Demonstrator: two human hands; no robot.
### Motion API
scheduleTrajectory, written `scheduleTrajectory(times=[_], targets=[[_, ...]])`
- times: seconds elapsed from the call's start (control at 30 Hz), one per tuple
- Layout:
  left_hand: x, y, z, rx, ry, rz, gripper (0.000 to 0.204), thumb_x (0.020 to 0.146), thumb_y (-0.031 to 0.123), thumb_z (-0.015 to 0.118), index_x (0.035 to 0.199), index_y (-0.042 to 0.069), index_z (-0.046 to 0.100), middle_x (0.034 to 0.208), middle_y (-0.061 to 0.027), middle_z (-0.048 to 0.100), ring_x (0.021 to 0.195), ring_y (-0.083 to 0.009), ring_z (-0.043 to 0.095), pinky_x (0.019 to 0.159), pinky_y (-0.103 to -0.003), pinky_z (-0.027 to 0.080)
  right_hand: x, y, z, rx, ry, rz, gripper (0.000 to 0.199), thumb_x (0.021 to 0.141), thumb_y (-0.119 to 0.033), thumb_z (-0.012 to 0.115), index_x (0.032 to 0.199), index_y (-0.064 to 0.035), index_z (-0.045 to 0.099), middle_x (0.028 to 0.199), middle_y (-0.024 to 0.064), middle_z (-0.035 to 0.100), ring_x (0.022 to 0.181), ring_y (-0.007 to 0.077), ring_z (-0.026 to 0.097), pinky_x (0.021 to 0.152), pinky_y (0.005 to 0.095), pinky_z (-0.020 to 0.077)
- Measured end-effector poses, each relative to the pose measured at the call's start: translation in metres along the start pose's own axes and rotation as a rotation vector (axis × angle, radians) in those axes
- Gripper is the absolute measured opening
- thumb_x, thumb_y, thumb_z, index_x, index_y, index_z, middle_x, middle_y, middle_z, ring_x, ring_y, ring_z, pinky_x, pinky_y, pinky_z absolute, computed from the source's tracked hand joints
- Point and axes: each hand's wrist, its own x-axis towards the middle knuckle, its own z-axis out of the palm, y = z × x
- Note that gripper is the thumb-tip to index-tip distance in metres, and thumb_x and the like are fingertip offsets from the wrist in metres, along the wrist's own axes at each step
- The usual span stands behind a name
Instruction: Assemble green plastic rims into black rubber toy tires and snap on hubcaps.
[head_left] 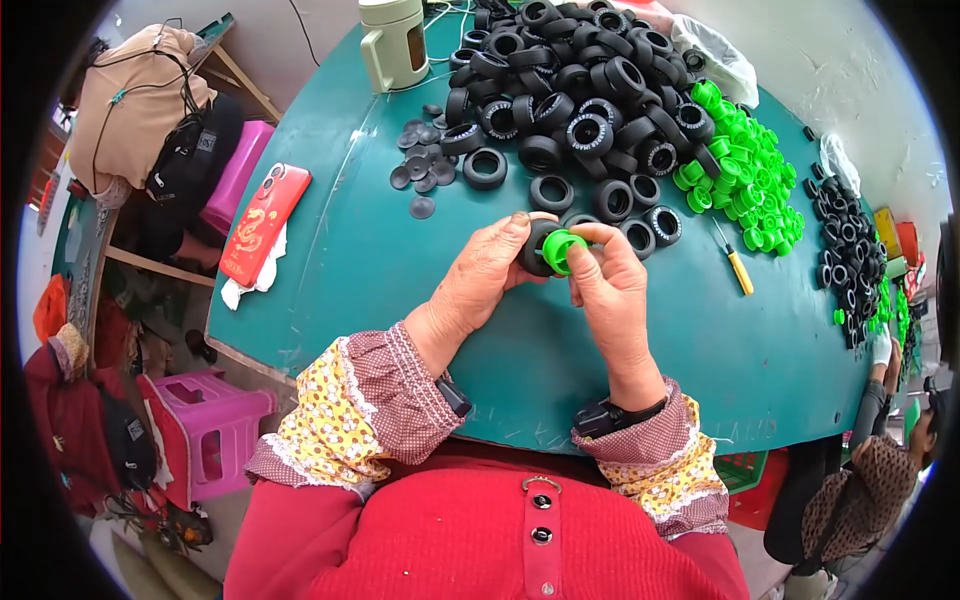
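Over the middle of the green table, my left hand [478, 268] is closed around a small black toy tire [537, 247]. My right hand [612, 290] pinches a bright green plastic wheel hub [564, 252] by its rim. The hub sits against the tire's open side; how deep it goes in cannot be seen. Just beyond my hands rises a heap of black tires [570, 90], with a few loose ones at its near edge. To the right of that heap lies a pile of green hubs [750, 180].
A yellow-handled screwdriver [739, 270] lies right of my hands. Dark discs [425, 160] are scattered left of the tires. A red phone [265, 225] rests on white tissue at the table's left edge. A lidded cup [393, 45] stands behind. Another person [870, 480] works at far right.
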Motion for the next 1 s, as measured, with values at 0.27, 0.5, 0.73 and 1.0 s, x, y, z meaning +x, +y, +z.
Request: scheduleTrajectory(times=[0.27,0.5,0.73,1.0], targets=[[0.000,-0.002,-0.002,0.101,-0.035,0.041,0.046,0.087,0.037,0.047,0.113,0.000,0.045,0.095,-0.0085,0.055,0.087,-0.0153,0.055,0.074,-0.027,0.048,-0.001,0.004,0.004,0.122,-0.097,0.021,0.017,0.085,-0.009,0.053,0.100,-0.0022,0.050,0.064,-0.0013,0.052,0.051,0.0040,0.045,0.045,0.0167,0.0352],[-0.006,0.009,0.006,0.162,-0.033,-0.024,0.042,0.074,0.019,0.063,0.107,-0.002,0.047,0.086,-0.0062,0.054,0.073,-0.0114,0.053,0.066,-0.024,0.045,-0.009,0.003,0.015,0.122,-0.101,0.031,0.014,0.086,-0.005,0.050,0.099,-0.0056,0.050,0.072,0.0010,0.053,0.056,0.0055,0.049,0.048,0.0187,0.0402],[-0.003,0.005,0.015,0.222,0.031,0.084,0.043,0.069,0.018,0.066,0.103,-0.001,0.049,0.085,-0.0045,0.053,0.071,-0.0108,0.052,0.065,-0.022,0.044,-0.004,0.010,0.011,0.137,-0.010,-0.097,0.014,0.083,-0.007,0.055,0.096,-0.0047,0.051,0.062,-0.0026,0.046,0.055,0.0042,0.044,0.049,0.0197,0.0398],[-0.003,0.003,0.004,0.438,-0.069,0.129,0.040,0.078,0.027,0.058,0.105,0.001,0.047,0.088,-0.0047,0.053,0.078,-0.0111,0.054,0.066,-0.022,0.046,0.001,0.020,-0.004,-0.292,-0.030,-0.173,0.048,0.081,-0.019,0.060,0.119,0.0000,0.037,0.102,0.0100,0.044,0.087,0.0180,0.051,0.066,0.0257,0.0508]])
